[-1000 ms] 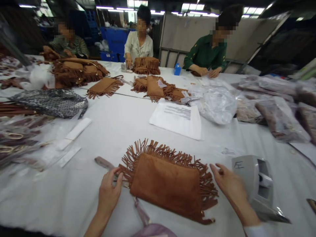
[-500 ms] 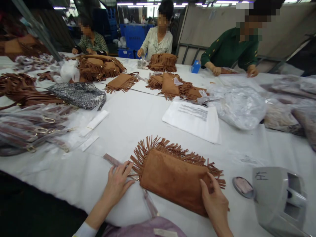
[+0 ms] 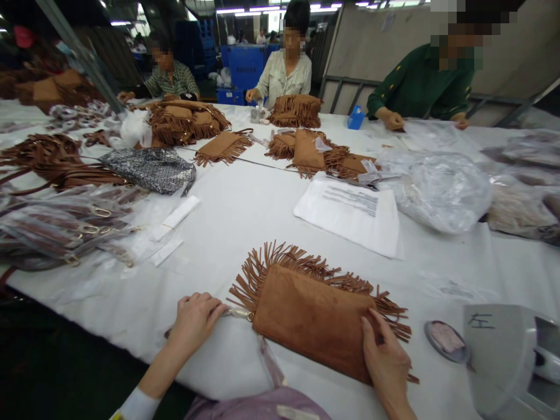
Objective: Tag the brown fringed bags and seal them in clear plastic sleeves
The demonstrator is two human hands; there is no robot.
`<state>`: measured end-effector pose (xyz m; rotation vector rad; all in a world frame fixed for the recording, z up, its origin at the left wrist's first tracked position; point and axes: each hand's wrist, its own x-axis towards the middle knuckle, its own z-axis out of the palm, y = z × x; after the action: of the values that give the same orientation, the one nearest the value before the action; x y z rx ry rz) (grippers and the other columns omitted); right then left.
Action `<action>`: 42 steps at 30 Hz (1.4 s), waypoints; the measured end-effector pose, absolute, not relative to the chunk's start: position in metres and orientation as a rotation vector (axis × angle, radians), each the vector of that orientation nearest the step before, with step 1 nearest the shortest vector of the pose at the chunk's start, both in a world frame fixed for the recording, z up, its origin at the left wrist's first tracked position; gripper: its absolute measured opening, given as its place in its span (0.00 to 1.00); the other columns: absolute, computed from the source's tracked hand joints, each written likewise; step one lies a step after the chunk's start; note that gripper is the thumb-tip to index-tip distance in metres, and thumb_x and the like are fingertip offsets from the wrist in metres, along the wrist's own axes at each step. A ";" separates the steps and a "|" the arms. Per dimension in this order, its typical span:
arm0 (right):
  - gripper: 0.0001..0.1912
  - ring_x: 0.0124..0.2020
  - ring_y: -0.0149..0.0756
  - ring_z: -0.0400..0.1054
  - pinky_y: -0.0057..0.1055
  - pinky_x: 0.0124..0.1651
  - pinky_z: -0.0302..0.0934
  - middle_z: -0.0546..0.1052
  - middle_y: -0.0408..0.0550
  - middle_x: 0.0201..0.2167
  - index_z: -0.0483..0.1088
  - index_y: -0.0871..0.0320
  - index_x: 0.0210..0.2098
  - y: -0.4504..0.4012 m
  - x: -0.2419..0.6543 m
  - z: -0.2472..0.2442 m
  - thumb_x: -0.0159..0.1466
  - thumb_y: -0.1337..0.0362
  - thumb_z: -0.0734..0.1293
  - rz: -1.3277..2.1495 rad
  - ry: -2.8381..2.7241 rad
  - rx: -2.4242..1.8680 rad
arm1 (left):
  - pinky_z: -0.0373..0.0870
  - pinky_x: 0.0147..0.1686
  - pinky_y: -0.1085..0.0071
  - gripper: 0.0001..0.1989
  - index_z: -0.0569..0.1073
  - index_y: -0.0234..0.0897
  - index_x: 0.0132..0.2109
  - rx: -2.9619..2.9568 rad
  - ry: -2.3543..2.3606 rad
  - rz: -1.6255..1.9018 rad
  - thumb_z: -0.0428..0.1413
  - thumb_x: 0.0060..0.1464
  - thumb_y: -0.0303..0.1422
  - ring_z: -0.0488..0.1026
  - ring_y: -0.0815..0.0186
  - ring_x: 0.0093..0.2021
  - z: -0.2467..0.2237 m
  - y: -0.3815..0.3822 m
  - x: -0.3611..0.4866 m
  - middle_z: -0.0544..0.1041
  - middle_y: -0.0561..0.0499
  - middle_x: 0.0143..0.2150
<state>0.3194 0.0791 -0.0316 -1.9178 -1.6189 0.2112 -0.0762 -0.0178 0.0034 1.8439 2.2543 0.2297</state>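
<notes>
A brown fringed bag [image 3: 312, 318] lies flat on the white-covered table, its fringe fanned out along the far side. My left hand [image 3: 196, 318] is closed on the wrapped strap [image 3: 237, 313] at the bag's left corner, where a metal ring shows. At the bag's right end rests my right hand [image 3: 387, 356], thumb and fingers apart, touching the brown surface. Another plastic-wrapped strap end [image 3: 270, 363] hangs from the bag's lower left edge toward my lap.
A grey device [image 3: 503, 356] and a round dish [image 3: 446, 341] sit at the right. Beyond are white printed bags [image 3: 350, 213], clear plastic [image 3: 446, 189] and more fringed bags [image 3: 308, 151]. Wrapped straps [image 3: 56, 224] lie left. Three people work across the table.
My left hand has moved slightly left and closed its fingers on the strap. The view has shifted a little left. Across the table, the person in green now handles a clear plastic sheet.
</notes>
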 end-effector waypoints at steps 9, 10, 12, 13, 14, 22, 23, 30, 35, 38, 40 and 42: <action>0.36 0.40 0.50 0.74 0.42 0.45 0.65 0.79 0.58 0.41 0.73 0.61 0.49 0.080 0.321 -0.034 0.61 0.38 0.54 0.213 -1.613 -1.893 | 0.62 0.40 0.66 0.15 0.73 0.40 0.34 1.783 1.991 0.372 0.47 0.61 0.42 0.70 0.61 0.39 -0.009 0.010 -0.045 0.73 0.49 0.35; 0.37 0.40 0.50 0.74 0.42 0.45 0.65 0.79 0.58 0.42 0.73 0.61 0.49 0.080 0.321 -0.034 0.61 0.37 0.54 0.216 -1.607 -1.897 | 0.63 0.40 0.65 0.15 0.72 0.39 0.33 1.791 1.958 0.391 0.46 0.62 0.41 0.70 0.61 0.39 -0.011 0.011 -0.044 0.73 0.49 0.35; 0.37 0.41 0.50 0.74 0.42 0.46 0.65 0.79 0.59 0.42 0.73 0.61 0.49 0.080 0.321 -0.035 0.60 0.37 0.54 0.220 -1.594 -1.906 | 0.63 0.41 0.65 0.14 0.70 0.39 0.33 1.821 1.919 0.415 0.45 0.62 0.39 0.69 0.61 0.39 -0.016 0.011 -0.044 0.73 0.48 0.36; 0.37 0.41 0.50 0.74 0.42 0.46 0.65 0.79 0.59 0.43 0.74 0.61 0.49 0.080 0.321 -0.036 0.61 0.37 0.54 0.219 -1.593 -1.907 | 0.63 0.41 0.65 0.14 0.70 0.39 0.33 1.837 1.923 0.416 0.45 0.63 0.38 0.69 0.60 0.39 -0.019 0.009 -0.044 0.73 0.48 0.36; 0.37 0.41 0.50 0.74 0.42 0.46 0.65 0.79 0.59 0.43 0.74 0.61 0.49 0.081 0.322 -0.037 0.61 0.37 0.54 0.217 -1.597 -1.907 | 0.63 0.40 0.64 0.14 0.69 0.39 0.34 1.852 1.938 0.408 0.44 0.63 0.38 0.69 0.60 0.38 -0.022 0.008 -0.044 0.74 0.48 0.36; 0.36 0.42 0.49 0.74 0.41 0.47 0.64 0.79 0.58 0.44 0.73 0.61 0.49 0.080 0.321 -0.036 0.61 0.38 0.54 0.220 -1.596 -1.876 | 0.64 0.37 0.65 0.15 0.66 0.39 0.33 1.928 2.081 0.363 0.42 0.64 0.38 0.70 0.60 0.36 -0.040 -0.006 -0.040 0.73 0.49 0.33; 0.37 0.42 0.49 0.74 0.41 0.47 0.64 0.79 0.58 0.44 0.73 0.61 0.49 0.080 0.320 -0.035 0.61 0.38 0.54 0.227 -1.589 -1.875 | 0.64 0.37 0.66 0.15 0.66 0.39 0.33 1.920 2.067 0.370 0.42 0.64 0.38 0.70 0.61 0.36 -0.037 -0.007 -0.039 0.72 0.49 0.33; 0.38 0.41 0.50 0.74 0.41 0.47 0.64 0.79 0.59 0.43 0.74 0.62 0.48 0.080 0.320 -0.035 0.60 0.36 0.53 0.207 -1.580 -1.884 | 0.66 0.40 0.66 0.09 0.69 0.41 0.38 1.807 1.894 0.431 0.49 0.60 0.40 0.70 0.61 0.40 -0.015 -0.013 -0.038 0.71 0.49 0.38; 0.38 0.41 0.49 0.74 0.40 0.46 0.64 0.79 0.58 0.42 0.74 0.62 0.48 0.080 0.319 -0.036 0.61 0.37 0.53 0.199 -1.584 -1.878 | 0.66 0.39 0.67 0.08 0.69 0.40 0.40 1.707 1.891 0.517 0.49 0.60 0.37 0.70 0.61 0.40 -0.011 -0.014 -0.039 0.72 0.49 0.38; 0.38 0.40 0.49 0.74 0.40 0.45 0.65 0.79 0.58 0.41 0.74 0.62 0.48 0.080 0.318 -0.035 0.61 0.37 0.53 0.193 -1.579 -1.895 | 0.64 0.37 0.68 0.10 0.69 0.40 0.34 1.680 1.886 0.513 0.48 0.60 0.38 0.70 0.63 0.36 -0.013 -0.015 -0.040 0.71 0.51 0.34; 0.38 0.40 0.49 0.74 0.40 0.45 0.65 0.79 0.59 0.42 0.74 0.61 0.48 0.080 0.318 -0.035 0.61 0.36 0.54 0.191 -1.574 -1.905 | 0.63 0.35 0.69 0.11 0.67 0.39 0.31 1.656 1.878 0.497 0.48 0.60 0.38 0.69 0.64 0.33 -0.015 -0.016 -0.040 0.70 0.52 0.31; 0.38 0.39 0.49 0.74 0.41 0.45 0.65 0.79 0.59 0.41 0.74 0.61 0.49 0.080 0.318 -0.034 0.60 0.36 0.54 0.202 -1.570 -1.910 | 0.61 0.33 0.70 0.11 0.67 0.39 0.30 1.619 1.878 0.501 0.48 0.59 0.38 0.68 0.64 0.32 -0.016 -0.016 -0.041 0.70 0.52 0.30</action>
<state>0.3178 0.0796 -0.0336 -1.9101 -1.5701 0.2020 -0.0408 -0.0163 -0.0165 1.6188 1.8777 0.5008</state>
